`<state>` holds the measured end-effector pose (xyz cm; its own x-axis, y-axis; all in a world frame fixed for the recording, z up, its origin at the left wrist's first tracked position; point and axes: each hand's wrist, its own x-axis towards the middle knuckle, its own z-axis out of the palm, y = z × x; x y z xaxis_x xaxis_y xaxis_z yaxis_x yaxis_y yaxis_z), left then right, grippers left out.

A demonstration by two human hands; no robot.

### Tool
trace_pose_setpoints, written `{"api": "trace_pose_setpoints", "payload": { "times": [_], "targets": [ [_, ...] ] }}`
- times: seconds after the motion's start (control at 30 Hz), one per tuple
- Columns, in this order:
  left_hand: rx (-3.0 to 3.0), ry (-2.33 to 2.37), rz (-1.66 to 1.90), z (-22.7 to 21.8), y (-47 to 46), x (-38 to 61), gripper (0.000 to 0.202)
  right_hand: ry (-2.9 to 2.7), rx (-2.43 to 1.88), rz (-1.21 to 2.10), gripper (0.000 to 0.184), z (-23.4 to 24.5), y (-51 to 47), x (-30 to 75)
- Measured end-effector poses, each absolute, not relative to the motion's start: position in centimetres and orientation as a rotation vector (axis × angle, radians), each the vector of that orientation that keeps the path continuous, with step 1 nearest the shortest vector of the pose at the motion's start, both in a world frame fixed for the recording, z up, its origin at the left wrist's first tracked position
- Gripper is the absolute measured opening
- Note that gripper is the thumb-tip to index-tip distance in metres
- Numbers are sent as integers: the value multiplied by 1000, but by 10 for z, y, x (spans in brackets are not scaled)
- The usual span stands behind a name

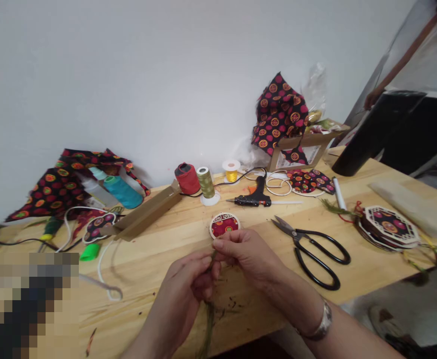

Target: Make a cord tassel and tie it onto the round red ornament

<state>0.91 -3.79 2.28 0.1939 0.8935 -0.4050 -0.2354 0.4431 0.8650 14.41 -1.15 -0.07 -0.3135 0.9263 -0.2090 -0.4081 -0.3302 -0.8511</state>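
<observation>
At lower centre of the frame, the left hand [186, 281] and right hand [250, 257] pinch green thread [210, 321] beside the round ornament [223, 224], seemingly in a knotting step, and the next move calls for keeping it taut

Riding on the wearer's head, we look forward and down across the table [166, 232]! Left hand [188, 284] and right hand [246, 254] sit close, below centre; the wall [147, 85] stands beyond.

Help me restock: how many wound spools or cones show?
4: teal cone at left; red cone, green spool, yellow spool, left to right, at centre back. Others may be hidden.
</observation>
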Motion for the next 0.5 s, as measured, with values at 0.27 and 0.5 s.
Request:
{"api": "trace_pose_setpoints", "payload": {
  "times": [0.27, 0.5],
  "targets": [
    [684, 1054, 843, 26, -37, 5, 10, -908, -891, 1793, 33, -9, -10, 145],
    [742, 1095, 857, 19, -38, 9, 10, -907, -932, 1763, 29, -12, -10, 146]
  ]
}}
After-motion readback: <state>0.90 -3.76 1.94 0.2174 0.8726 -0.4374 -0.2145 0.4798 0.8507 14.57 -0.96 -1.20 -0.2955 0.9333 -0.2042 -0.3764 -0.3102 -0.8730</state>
